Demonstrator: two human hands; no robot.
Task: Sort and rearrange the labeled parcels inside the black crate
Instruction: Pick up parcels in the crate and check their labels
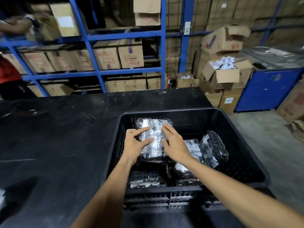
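Inside the crate (230,116) on the worktop (57,129), both hands, left (134,145) and right (175,144), press a parcel (153,137) at 12 o'clock, each grip spread apart.

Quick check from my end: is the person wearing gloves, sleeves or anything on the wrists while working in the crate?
No. Both the left hand and right hand are bare, with no gloves, rings or bands visible. Both forearms are uncovered as far as the view shows, so no sleeves or watch appear.
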